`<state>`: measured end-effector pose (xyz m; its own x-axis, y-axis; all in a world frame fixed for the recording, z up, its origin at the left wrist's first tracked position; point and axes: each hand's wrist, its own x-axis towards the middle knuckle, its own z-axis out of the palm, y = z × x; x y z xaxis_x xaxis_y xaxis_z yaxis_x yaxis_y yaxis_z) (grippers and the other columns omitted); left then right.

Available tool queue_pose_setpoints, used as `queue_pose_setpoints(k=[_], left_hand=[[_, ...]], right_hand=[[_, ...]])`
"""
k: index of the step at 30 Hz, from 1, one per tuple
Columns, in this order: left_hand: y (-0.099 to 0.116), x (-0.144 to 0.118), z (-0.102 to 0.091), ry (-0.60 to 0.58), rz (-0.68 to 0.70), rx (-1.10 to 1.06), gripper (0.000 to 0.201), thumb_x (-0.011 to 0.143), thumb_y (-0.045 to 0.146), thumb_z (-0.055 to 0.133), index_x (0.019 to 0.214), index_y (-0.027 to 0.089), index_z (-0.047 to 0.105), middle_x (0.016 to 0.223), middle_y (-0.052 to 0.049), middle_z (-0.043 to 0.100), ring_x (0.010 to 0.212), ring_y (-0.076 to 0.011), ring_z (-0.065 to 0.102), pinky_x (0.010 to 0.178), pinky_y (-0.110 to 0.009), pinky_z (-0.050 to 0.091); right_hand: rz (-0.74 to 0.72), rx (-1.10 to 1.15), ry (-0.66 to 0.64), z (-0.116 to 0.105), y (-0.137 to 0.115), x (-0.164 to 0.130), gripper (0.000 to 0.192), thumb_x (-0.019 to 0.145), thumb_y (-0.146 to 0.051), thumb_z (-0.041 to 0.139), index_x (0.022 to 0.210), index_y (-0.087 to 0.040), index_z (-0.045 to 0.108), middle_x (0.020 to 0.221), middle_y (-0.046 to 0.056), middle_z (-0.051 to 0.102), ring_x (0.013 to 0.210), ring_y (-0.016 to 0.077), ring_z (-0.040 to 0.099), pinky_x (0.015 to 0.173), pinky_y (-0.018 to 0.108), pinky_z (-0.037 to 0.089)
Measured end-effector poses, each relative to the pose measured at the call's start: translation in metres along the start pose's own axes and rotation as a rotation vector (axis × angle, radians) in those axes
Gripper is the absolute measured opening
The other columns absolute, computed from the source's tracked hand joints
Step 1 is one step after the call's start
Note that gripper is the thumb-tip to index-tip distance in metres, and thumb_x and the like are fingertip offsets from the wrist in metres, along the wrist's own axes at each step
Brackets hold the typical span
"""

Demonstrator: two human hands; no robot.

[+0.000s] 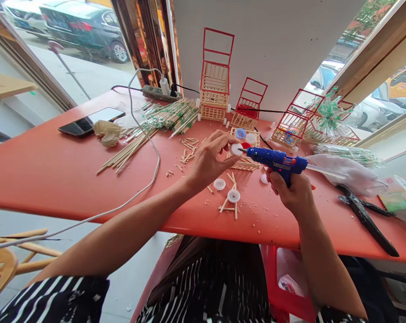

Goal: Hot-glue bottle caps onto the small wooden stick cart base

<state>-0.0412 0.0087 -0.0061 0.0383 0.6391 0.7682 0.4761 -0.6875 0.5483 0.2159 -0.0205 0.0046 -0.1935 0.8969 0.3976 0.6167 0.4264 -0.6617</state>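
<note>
The left hand holds a small white cap above the red tabletop, with the fingers closed together on its edge. The right hand is clamped around the grip of a blue glue gun, and the nozzle of the gun points left and touches the cap, or is just beside it; I cannot tell which.

Under the hands, two more white caps lie on the tabletop, and one of them sits on some short wooden sticks that cross each other. More short pieces are scattered just behind the left hand. Further left lies a long bundle of thin sticks, some with green marks, and a white cable runs over it to a power strip near the wall.

At the back of the tabletop stand several small baskets made from sticks with red frames. A black phone lies at the far left with a crumpled cloth just beside it. At the right, black scissors lie near a white cloth.
</note>
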Motion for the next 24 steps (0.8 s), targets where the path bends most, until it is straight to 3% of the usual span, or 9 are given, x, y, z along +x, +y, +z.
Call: queue_pose_setpoints(k=[10, 18, 24], left_hand=[[-0.002, 0.000, 0.000, 0.007, 0.019, -0.026, 0.023, 0.085, 0.011, 0.081, 0.105, 0.020, 0.073, 0.100, -0.002, 0.074, 0.083, -0.0145, 0.063, 0.078, -0.028, 0.051], [-0.002, 0.000, 0.001, 0.041, -0.013, -0.041, 0.022, 0.084, 0.013, 0.083, 0.103, 0.020, 0.074, 0.095, 0.000, 0.073, 0.080, -0.0134, 0.062, 0.076, -0.026, 0.051], [-0.005, 0.000, 0.001, 0.040, -0.013, -0.034, 0.022, 0.085, 0.014, 0.084, 0.104, 0.019, 0.074, 0.097, -0.001, 0.073, 0.080, -0.0122, 0.062, 0.075, -0.025, 0.051]], right_hand=[[0.001, -0.060, 0.016, -0.002, -0.006, 0.001, 0.054, 0.095, -0.071, 0.059, 0.076, -0.021, 0.065, 0.058, 0.003, 0.060, 0.053, 0.0175, 0.055, 0.050, 0.031, 0.039], [0.014, -0.058, 0.054, 0.001, 0.006, -0.002, 0.053, 0.095, -0.072, 0.061, 0.082, -0.020, 0.067, 0.060, 0.002, 0.060, 0.052, 0.0166, 0.052, 0.049, 0.030, 0.038], [0.023, -0.093, 0.031, -0.002, -0.004, 0.000, 0.051, 0.094, -0.069, 0.061, 0.079, -0.020, 0.065, 0.058, 0.002, 0.058, 0.052, 0.0166, 0.052, 0.049, 0.030, 0.037]])
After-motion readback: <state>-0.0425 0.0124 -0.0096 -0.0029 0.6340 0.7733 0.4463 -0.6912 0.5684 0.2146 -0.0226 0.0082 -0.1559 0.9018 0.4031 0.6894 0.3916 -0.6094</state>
